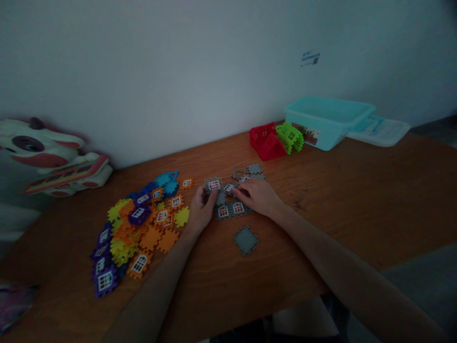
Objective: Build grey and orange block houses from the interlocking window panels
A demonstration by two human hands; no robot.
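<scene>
Head view: left fingers (210,196) pinch one gray tile (213,185), right fingers (243,193) held together.

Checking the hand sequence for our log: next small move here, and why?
Probably press the gray window tile in the left hand onto the joined gray tiles, since it sits right beside them and the right hand rests over that group, where it could steady them.
</scene>
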